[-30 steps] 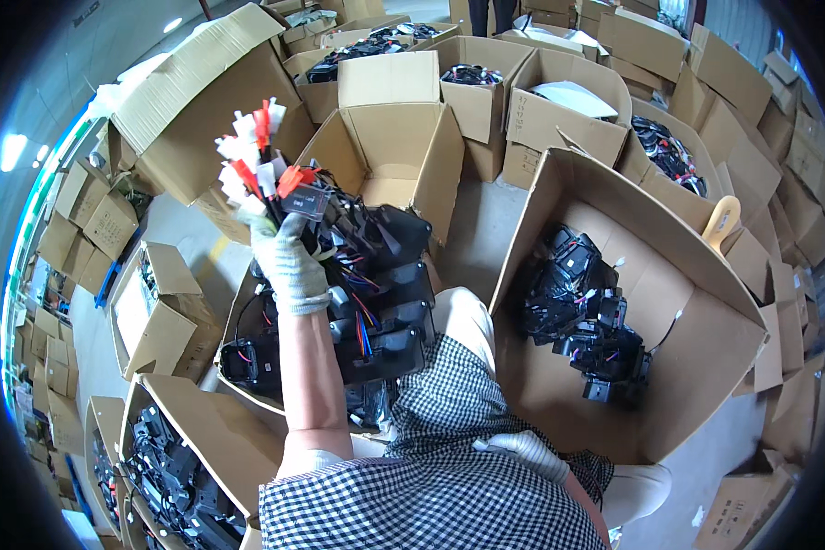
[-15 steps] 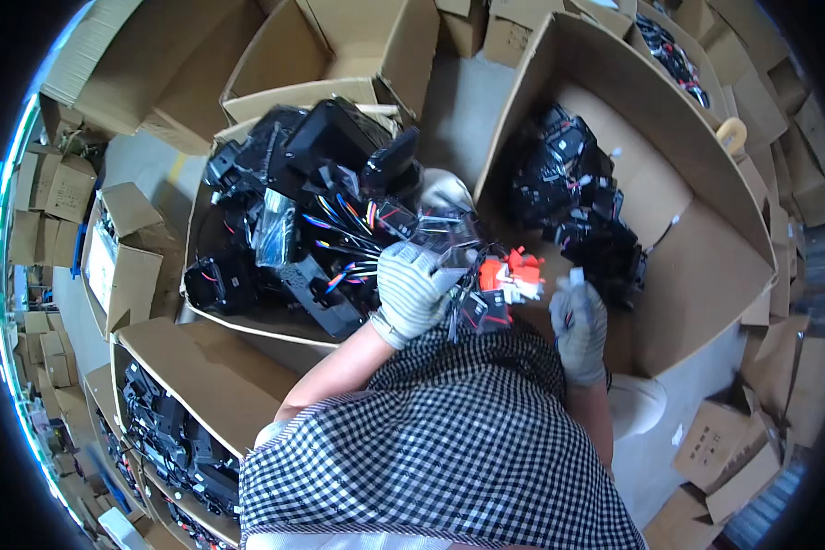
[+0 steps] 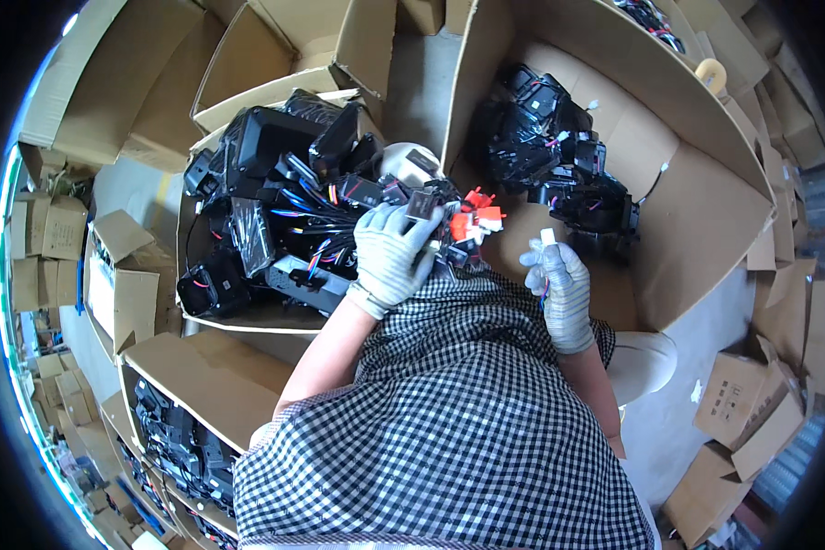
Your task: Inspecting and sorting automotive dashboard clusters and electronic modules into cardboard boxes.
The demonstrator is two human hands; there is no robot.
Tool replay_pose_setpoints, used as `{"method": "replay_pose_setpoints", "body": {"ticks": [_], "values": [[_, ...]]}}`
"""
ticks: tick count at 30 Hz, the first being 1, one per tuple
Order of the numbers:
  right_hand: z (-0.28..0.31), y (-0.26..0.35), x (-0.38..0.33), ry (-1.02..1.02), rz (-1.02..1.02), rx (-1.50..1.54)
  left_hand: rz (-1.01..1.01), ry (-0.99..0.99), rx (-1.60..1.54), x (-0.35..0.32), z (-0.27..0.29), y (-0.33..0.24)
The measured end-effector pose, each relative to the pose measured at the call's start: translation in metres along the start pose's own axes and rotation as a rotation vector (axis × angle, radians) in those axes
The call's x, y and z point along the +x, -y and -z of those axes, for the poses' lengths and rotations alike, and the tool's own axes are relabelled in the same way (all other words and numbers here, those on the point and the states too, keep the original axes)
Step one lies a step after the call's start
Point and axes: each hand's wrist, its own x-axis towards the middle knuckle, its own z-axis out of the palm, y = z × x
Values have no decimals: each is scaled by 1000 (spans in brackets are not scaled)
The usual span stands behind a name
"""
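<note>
My left hand (image 3: 390,261), in a striped pale work glove, is closed around a wire harness (image 3: 321,225) of black cables with coloured ends. Black connectors (image 3: 422,203) and orange-and-white connectors (image 3: 475,220) cluster by its fingertips, above my checked apron. To the right, my right hand (image 3: 564,289), gloved as well, pinches a small white connector (image 3: 547,236) that sticks up past the fingers. A bit of coloured wire shows beneath the fingers of that hand. Some of the harness is hidden behind my left hand.
A carton (image 3: 238,323) heaped with black plastic parts (image 3: 270,147) stands at front left. Inside the large carton (image 3: 697,238) on the right lie more black parts with cables (image 3: 545,128). Another carton (image 3: 202,371) of black parts sits at lower left; flattened boxes (image 3: 747,394) lie lower right.
The whole view has shifted, with the cartons now higher and farther left. My right hand has turned slightly, and its white connector shows more clearly. My left hand keeps its hold on the harness.
</note>
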Motion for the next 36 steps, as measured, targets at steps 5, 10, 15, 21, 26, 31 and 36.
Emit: {"method": "replay_pose_setpoints", "body": {"ticks": [5,10,15,21,26,31,36], "values": [[-2,8,5,-4,90,-205,-91,-56,-245,-4,12,-9],[-19,14,17,-5,359,-280,-120,168,-327,-25,24,-24],[-32,17,18,106,595,-570,-69,71,-214,-57,37,-17],[-43,2,5,228,423,-551,76,81,-330,-82,41,-15],[-44,-8,5,271,451,-605,161,-120,-114,-56,41,-14],[-44,-5,-4,244,481,-728,-85,80,-132,-38,18,9],[-47,18,-12,291,524,-850,89,-24,-599,-38,12,15]]}}
